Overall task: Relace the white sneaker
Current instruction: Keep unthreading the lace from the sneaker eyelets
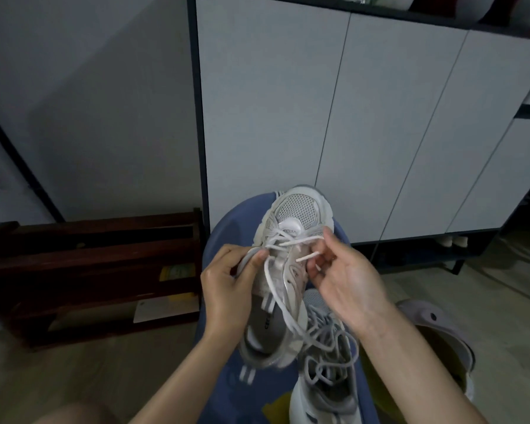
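Note:
A white sneaker [294,221] lies toe away from me on a blue seat [227,234], its opening toward me. My left hand [227,283] grips the sneaker's left side, thumb pressing a strand of the white lace [276,295] near the eyelets. My right hand [343,276] is on the sneaker's right side, its fingers pinching a lace end by the tip. Loose lace crosses over the tongue and trails down past the heel.
A second sneaker [325,374] with grey laces lies just below the first one. A dark wooden rack [92,270] stands on the floor at left. White cabinet doors [349,117] fill the background. A pale clog [435,325] sits at lower right.

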